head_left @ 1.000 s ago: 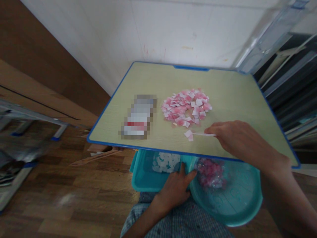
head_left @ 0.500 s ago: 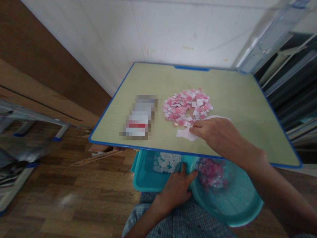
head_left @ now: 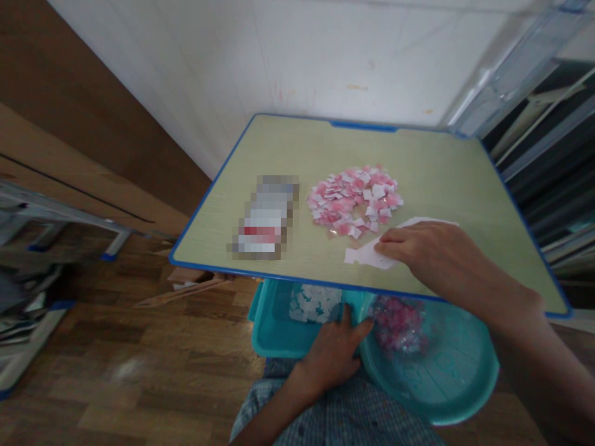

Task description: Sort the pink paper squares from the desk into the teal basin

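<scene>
My right hand (head_left: 423, 248) is closed on a white piece of paper (head_left: 369, 255) just above the tabletop; one ragged end sticks out left of the fingers, another edge behind the knuckles. Beside it lies a loose pile of small pink and white paper squares (head_left: 341, 201), roughly ring-shaped. Below the table edge, my left hand (head_left: 332, 356) rests where the teal rectangular bin (head_left: 274, 344) meets the round teal basin (head_left: 483, 387). Its index finger and thumb are spread apart, touching the rims. White paper scraps (head_left: 316, 303) lie in the bin.
A blurred phone-like object (head_left: 266, 217) lies on the left of the blue-edged table (head_left: 469, 179). Inside the basin is a clear bag with pink contents (head_left: 400, 325). A white wall (head_left: 325, 56) rises behind the table, and a metal frame (head_left: 60, 217) stands at left.
My right hand has moved right, away from the pile, with the white paper in it. My left hand has stayed at the rims. The view has shifted slightly.
</scene>
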Tool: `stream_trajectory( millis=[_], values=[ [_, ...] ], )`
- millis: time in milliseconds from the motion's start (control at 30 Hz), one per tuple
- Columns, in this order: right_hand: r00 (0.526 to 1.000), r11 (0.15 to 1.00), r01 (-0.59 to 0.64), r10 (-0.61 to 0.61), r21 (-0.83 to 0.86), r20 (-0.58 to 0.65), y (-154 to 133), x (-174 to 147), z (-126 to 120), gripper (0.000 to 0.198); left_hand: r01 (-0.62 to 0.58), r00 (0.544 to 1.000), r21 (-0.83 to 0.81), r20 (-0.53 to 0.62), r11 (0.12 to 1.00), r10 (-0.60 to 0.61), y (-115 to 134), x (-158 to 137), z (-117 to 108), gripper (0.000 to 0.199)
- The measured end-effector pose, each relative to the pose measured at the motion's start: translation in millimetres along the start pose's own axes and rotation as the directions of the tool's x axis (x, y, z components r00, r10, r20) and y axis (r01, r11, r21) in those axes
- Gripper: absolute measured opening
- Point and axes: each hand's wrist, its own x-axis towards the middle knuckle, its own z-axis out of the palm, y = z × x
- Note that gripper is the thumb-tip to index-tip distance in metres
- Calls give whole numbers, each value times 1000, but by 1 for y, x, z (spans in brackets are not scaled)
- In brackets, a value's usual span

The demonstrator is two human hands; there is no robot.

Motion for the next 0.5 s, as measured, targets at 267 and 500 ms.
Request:
stream_trajectory(
  millis=[267, 500],
  values=[
    [1000, 997, -17, 18, -80, 16, -18, 26, 10, 21, -4, 1000, -2, 1, 1000, 5, 0, 0, -2, 68],
    [997, 997, 73, -73, 2, 16, -11, 16, 1, 21, 4, 1000, -11, 1, 1000, -4, 1, -1, -2, 67]
  ],
)
